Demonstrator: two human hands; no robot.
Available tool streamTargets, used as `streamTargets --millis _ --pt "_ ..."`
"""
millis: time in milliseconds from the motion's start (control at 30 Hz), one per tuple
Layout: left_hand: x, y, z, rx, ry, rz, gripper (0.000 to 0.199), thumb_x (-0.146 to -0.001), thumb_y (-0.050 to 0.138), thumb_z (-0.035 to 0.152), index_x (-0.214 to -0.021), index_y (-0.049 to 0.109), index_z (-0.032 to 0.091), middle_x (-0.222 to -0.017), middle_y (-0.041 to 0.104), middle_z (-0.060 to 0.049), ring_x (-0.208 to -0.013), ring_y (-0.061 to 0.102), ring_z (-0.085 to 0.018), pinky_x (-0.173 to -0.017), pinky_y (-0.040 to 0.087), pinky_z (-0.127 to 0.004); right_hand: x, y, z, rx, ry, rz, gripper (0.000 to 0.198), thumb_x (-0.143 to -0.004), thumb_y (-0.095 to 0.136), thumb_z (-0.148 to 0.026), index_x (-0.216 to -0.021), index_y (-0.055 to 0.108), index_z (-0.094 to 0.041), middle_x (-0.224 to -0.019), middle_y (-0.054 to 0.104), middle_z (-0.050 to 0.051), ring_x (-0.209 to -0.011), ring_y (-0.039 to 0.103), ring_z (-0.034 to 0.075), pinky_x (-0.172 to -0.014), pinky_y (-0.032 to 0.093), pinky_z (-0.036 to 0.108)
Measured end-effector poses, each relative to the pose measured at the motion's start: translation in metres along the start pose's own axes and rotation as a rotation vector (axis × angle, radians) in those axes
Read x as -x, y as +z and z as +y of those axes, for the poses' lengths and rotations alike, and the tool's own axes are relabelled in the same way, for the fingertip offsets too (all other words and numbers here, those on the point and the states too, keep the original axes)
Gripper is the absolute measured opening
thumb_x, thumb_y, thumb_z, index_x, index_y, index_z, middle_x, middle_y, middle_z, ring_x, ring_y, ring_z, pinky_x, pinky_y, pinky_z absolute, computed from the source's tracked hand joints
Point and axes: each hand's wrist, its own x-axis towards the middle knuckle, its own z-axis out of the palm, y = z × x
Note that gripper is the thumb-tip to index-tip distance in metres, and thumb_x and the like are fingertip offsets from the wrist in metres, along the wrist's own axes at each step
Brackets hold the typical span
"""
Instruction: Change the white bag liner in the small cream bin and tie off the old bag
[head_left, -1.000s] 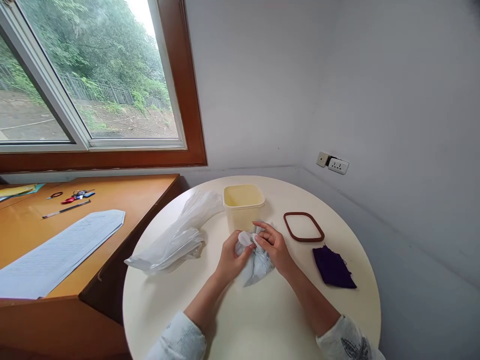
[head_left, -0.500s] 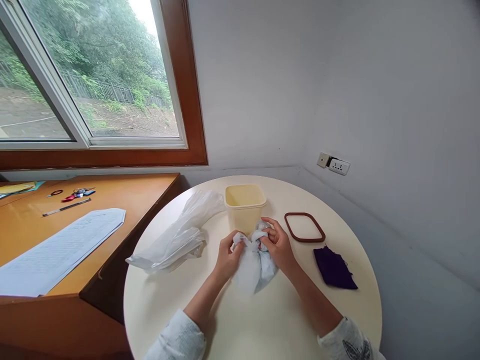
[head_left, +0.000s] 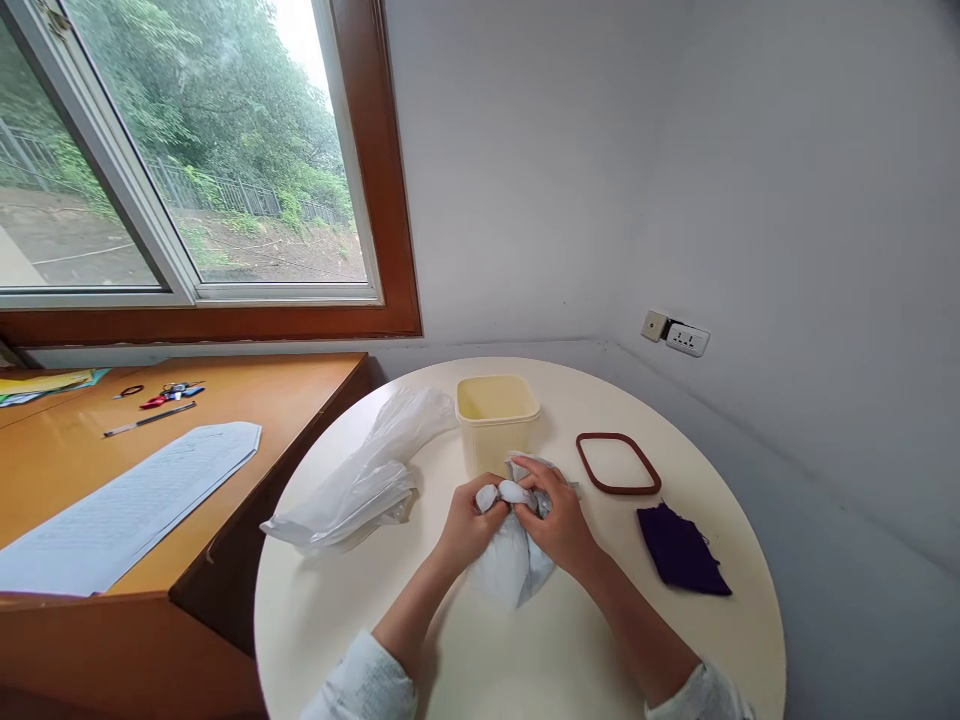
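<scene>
A bunched white plastic bag (head_left: 504, 566) is between my hands, above the near middle of the round table (head_left: 517, 660). My left hand (head_left: 469, 522) is closed on one gathered end of it. The other side, by a twisted or knotted part, is pinched in the fingers of my right hand (head_left: 556, 515). What the bag contains, if anything, I cannot make out. Just beyond my hands stands a pale yellow square bin (head_left: 495, 440), upright with its top uncovered.
Left of the bin lies a crumpled translucent plastic bag (head_left: 367, 480). To the right are a brown rounded-square frame (head_left: 620, 490) and a folded dark purple cloth (head_left: 681, 550). A wooden desk (head_left: 300, 400) at left bears papers (head_left: 142, 500), a pen (head_left: 150, 419) and keys (head_left: 174, 393).
My hands have come closer together on the bag, drawing its knotted part tighter. The whole view has shifted slightly, moving everything a little right and down.
</scene>
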Motion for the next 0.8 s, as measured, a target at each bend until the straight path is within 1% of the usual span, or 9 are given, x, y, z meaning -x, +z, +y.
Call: streamTargets --millis 133,233,333,400,467,533,633,733,800 --pt "-0.002 -0.002 -0.001 0.044 -0.049 0.061 0.005 -0.065 0.053 0.016 -0.068 0.057 0.015 -0.060 0.050 0.003 -0.055 0.041 -0.010 -0.052 0.032 -0.020 -0.002 -0.001 0.001 0.186 -0.041 0.059 0.054 -0.065 0.050 -0.009 -0.117 0.049 -0.025 -0.076 0.059 -0.001 -0.078 0.054 0.018 -0.083 0.038 0.035" --pt "-0.004 -0.004 0.001 0.073 -0.004 0.064 0.004 -0.066 0.056 0.019 -0.068 0.057 0.015 -0.068 0.051 0.001 -0.063 0.046 -0.012 -0.057 0.036 -0.021 -0.003 0.000 0.002 0.298 -0.016 0.119 0.050 -0.068 0.051 -0.013 -0.116 0.048 -0.023 -0.078 0.058 0.000 -0.079 0.054 0.018 -0.084 0.035 0.037" --pt "-0.005 -0.005 0.004 0.103 0.052 0.033 0.007 -0.068 0.057 0.022 -0.071 0.059 0.015 -0.084 0.058 -0.005 -0.079 0.052 -0.017 -0.069 0.040 -0.025 -0.005 -0.001 0.004 0.397 0.032 0.166 0.050 -0.069 0.053 -0.020 -0.118 0.045 -0.021 -0.093 0.059 0.005 -0.091 0.053 0.022 -0.084 0.034 0.039" --pt "-0.005 -0.005 0.004 0.134 0.048 0.024 0.008 -0.068 0.058 0.023 -0.071 0.059 0.016 -0.094 0.060 -0.007 -0.088 0.054 -0.020 -0.075 0.041 -0.028 -0.006 -0.001 0.006 0.451 0.062 0.210 0.051 -0.069 0.055 -0.024 -0.118 0.043 -0.019 -0.106 0.057 0.010 -0.099 0.049 0.026 -0.085 0.034 0.041" --pt "-0.005 -0.005 0.003 0.184 0.015 0.024 0.007 -0.068 0.058 0.021 -0.072 0.059 0.016 -0.098 0.061 -0.008 -0.090 0.054 -0.020 -0.077 0.041 -0.028 -0.006 -0.001 0.008 0.466 0.093 0.237 0.052 -0.068 0.056 -0.026 -0.117 0.043 -0.018 -0.111 0.055 0.012 -0.102 0.048 0.028 -0.085 0.035 0.043" --pt "-0.005 -0.005 0.002 0.256 -0.030 0.032 0.007 -0.066 0.058 0.020 -0.072 0.058 0.015 -0.096 0.063 -0.007 -0.085 0.055 -0.018 -0.073 0.041 -0.026 -0.006 0.000 0.008 0.423 0.140 0.216 0.050 -0.067 0.056 -0.025 -0.115 0.043 -0.018 -0.107 0.056 0.011 -0.100 0.049 0.027 -0.082 0.039 0.041" --pt "-0.006 -0.006 0.000 0.373 -0.099 0.066 0.007 -0.064 0.058 0.017 -0.069 0.055 0.015 -0.083 0.063 -0.003 -0.071 0.053 -0.013 -0.062 0.038 -0.022 -0.004 0.001 0.005 0.287 0.236 0.128 0.044 -0.071 0.054 -0.025 -0.113 0.043 -0.021 -0.104 0.058 0.007 -0.095 0.054 0.024 -0.077 0.044 0.036" --pt "-0.006 -0.006 0.002 0.435 -0.175 0.103 0.008 -0.061 0.059 0.018 -0.065 0.052 0.016 -0.063 0.055 0.003 -0.055 0.046 -0.009 -0.053 0.033 -0.019 -0.002 0.002 -0.001 0.179 0.287 0.066 0.037 -0.076 0.050 -0.027 -0.112 0.044 -0.024 -0.104 0.060 0.004 -0.093 0.057 0.021 -0.075 0.046 0.033" --pt "-0.005 -0.006 0.004 0.441 -0.216 0.091 0.009 -0.061 0.058 0.019 -0.065 0.051 0.016 -0.057 0.050 0.005 -0.051 0.043 -0.008 -0.050 0.031 -0.018 -0.001 0.003 -0.003 0.141 0.285 0.060 0.034 -0.078 0.049 -0.027 -0.111 0.044 -0.025 -0.103 0.061 0.003 -0.092 0.058 0.020 -0.074 0.046 0.032"
